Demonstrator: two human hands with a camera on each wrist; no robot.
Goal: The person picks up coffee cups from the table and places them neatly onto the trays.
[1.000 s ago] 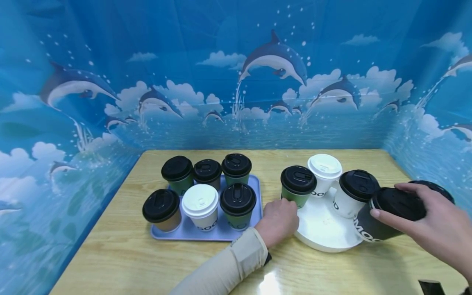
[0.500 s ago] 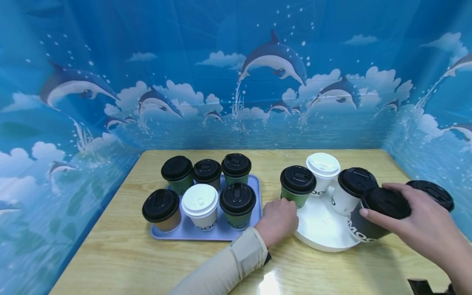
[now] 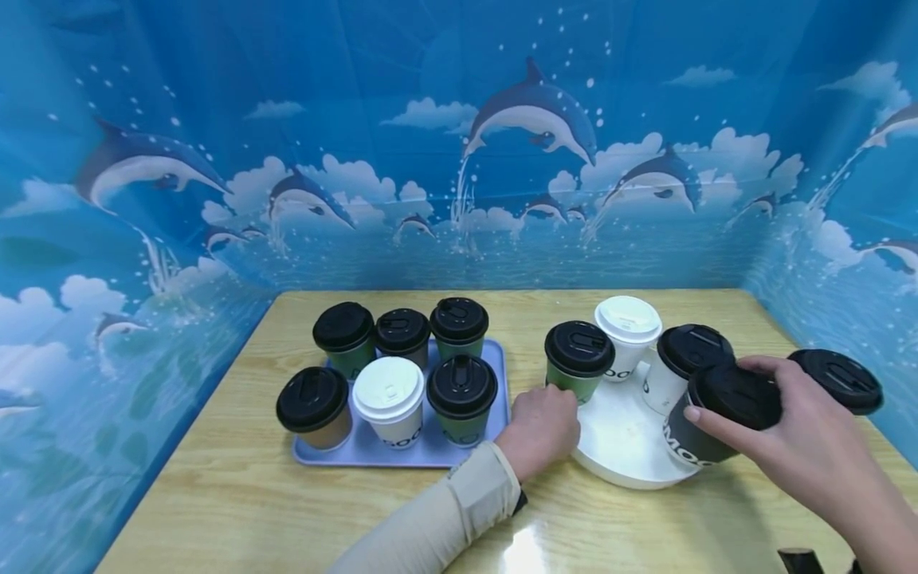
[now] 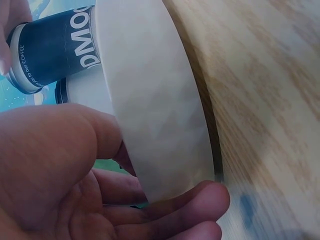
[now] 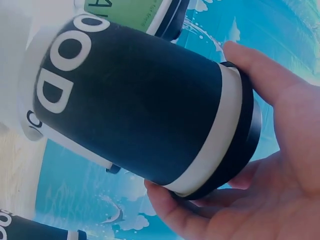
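Note:
My right hand [image 3: 810, 438] grips a dark paper coffee cup [image 5: 135, 100] near its black lid, thumb on one side and fingers on the other. Tilted, the cup is at the right edge of a white round tray [image 3: 624, 454]; whether its base touches the tray I cannot tell. My left hand [image 3: 541, 430] pinches the tray's left rim, with its wall [image 4: 160, 100] between thumb and fingers in the left wrist view. On the tray stand a green cup [image 3: 577, 363], a white-lidded cup [image 3: 629, 331] and a white cup with a black lid [image 3: 692, 355].
A lilac rectangular tray [image 3: 430, 456] to the left bears several lidded cups, one a white cup [image 3: 390, 399] with a white lid. Behind my right hand stands another black-lidded cup [image 3: 839, 379]. A dolphin-print curtain [image 3: 459, 159] encloses the wooden table [image 3: 237, 494].
My right hand has carried the dark cup leftward to the round tray's right edge. The round tray and the cups at its back shifted slightly. My left hand has stayed at the rim.

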